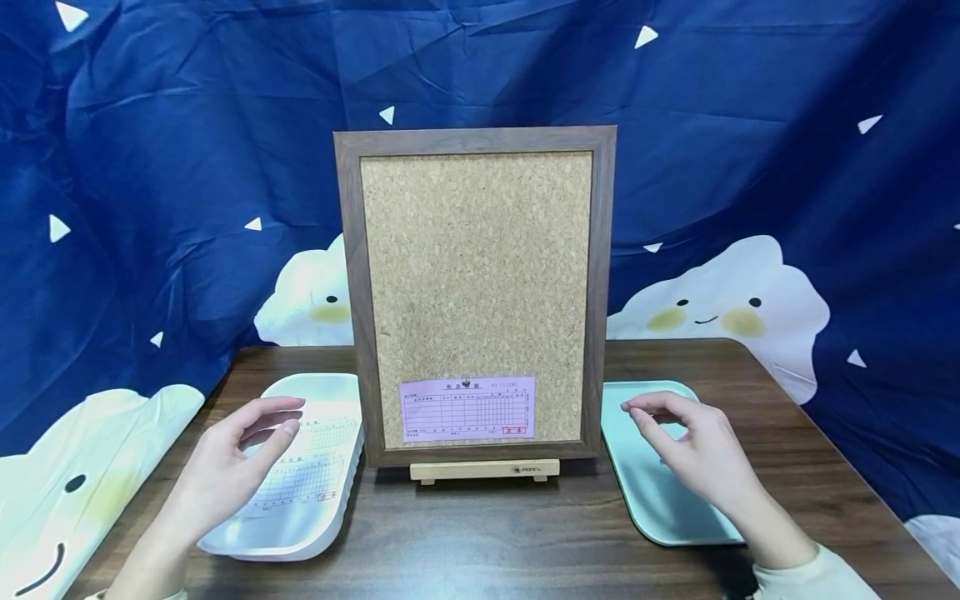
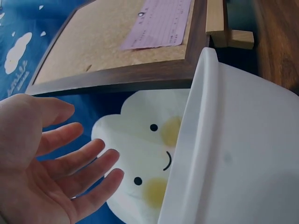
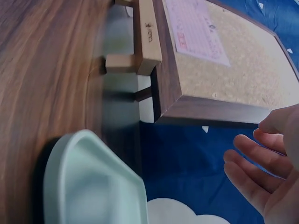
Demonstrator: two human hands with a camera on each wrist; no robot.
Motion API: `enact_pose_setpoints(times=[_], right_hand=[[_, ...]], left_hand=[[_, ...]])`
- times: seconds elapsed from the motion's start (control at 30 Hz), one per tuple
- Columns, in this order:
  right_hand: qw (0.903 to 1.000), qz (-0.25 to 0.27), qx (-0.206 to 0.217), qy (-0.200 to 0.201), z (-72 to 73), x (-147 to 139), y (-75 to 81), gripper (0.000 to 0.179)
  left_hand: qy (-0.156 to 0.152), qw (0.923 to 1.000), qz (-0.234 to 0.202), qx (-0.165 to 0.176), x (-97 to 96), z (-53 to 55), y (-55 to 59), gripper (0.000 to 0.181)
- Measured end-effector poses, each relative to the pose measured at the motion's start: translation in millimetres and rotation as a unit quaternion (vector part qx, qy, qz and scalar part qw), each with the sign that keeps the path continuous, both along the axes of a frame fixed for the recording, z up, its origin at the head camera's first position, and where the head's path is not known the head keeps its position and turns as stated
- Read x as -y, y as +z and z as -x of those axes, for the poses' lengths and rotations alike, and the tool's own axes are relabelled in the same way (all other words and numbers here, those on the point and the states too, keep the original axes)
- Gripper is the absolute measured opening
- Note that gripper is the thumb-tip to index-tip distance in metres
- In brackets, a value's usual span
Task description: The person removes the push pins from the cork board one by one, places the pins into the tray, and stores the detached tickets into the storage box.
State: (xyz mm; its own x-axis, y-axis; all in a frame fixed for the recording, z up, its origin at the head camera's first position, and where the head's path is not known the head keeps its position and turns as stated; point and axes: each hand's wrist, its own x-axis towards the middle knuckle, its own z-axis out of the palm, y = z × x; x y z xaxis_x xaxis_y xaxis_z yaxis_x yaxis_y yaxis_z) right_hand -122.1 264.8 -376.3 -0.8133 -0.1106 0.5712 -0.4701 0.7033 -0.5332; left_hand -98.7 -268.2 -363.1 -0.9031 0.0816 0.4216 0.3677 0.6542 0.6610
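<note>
My left hand (image 1: 228, 467) hovers over the white tray (image 1: 300, 533), fingers loosely bent and nothing in them. Inside that tray lie printed form slips (image 1: 296, 483), partly covered by the hand. Over the green tray (image 1: 637, 500) hangs my right hand (image 1: 693, 450), its thumb and forefinger close together, the other fingers relaxed; no held thing shows in the right wrist view. Between the hands stands a framed cork board (image 1: 480, 267). A pink form slip (image 1: 468, 417) is fixed low on it by a dark pin (image 1: 466, 383) at the slip's top edge.
A small wooden stand (image 1: 483, 470) holds the board upright on the dark wooden table (image 1: 465, 542). Behind the table hangs a blue curtain (image 1: 480, 58) with white clouds and triangles. The trays flank the board left and right.
</note>
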Motion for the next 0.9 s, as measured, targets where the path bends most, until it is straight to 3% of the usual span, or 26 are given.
enact_pose_setpoints(times=[0.23, 0.43, 0.7, 0.9], right_hand=[[0.9997, 0.005, 0.017, 0.014, -2.4, 14.3, 9.0, 0.022], [0.9992, 0.015, 0.026, 0.027, -2.4, 25.7, 13.5, 0.021], [0.9977, 0.020, -0.034, 0.055, 4.9, 38.2, 13.0, 0.023], [0.9968, 0.020, -0.038, 0.068, 8.0, 46.9, 16.2, 0.020]], left_hand=[[-0.002, 0.9997, -0.004, 0.025, -8.4, 1.4, 3.3, 0.030], [-0.014, 0.9997, -0.008, 0.017, -15.9, 3.5, 4.3, 0.030], [-0.025, 0.9991, -0.013, 0.031, -21.8, 6.5, 5.1, 0.033], [-0.045, 0.9983, -0.015, 0.033, -28.2, 7.8, 6.9, 0.035]])
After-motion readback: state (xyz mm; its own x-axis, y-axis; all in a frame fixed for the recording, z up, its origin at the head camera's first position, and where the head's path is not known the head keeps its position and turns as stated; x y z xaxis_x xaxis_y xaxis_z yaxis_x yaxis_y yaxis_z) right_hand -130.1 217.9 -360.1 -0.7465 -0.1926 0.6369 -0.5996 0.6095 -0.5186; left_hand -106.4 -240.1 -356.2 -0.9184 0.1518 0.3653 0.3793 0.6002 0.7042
